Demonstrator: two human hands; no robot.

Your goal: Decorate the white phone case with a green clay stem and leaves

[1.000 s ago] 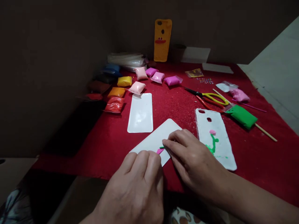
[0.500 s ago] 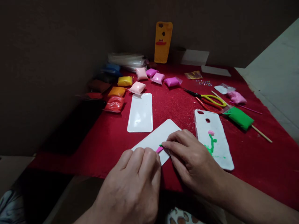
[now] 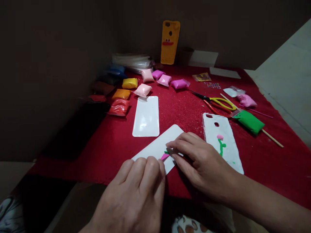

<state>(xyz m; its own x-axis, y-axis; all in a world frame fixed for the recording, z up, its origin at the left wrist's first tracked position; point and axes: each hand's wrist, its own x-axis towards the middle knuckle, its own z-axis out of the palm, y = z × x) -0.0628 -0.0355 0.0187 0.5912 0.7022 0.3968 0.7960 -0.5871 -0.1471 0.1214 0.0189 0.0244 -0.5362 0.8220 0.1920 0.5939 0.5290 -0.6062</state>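
Observation:
My left hand [image 3: 137, 191] is closed on a pink pointed tool [image 3: 165, 156], whose tip shows past the fingers over a white card [image 3: 157, 144]. A thin bit of green clay [image 3: 166, 152] lies on the card at that tip. Close to the green bit, my right hand [image 3: 201, 161] has its thumb and fingertips bent together; what they pinch, if anything, is too small to make out. To the right lies a white phone case [image 3: 229, 142] with a pink flower and green stem, partly hidden by my right hand.
Another white card [image 3: 146, 116], coloured clay packets [image 3: 119, 107], scissors [image 3: 213, 103] and a green packet [image 3: 250, 122] over a wooden stick [image 3: 272, 138] lie on the red cloth [image 3: 97, 161]. A yellow case [image 3: 170, 42] stands against the back wall.
My left hand has shifted slightly left and down with the pink tool. The fingertips of my right hand have lifted a little off the green bit, which shows more.

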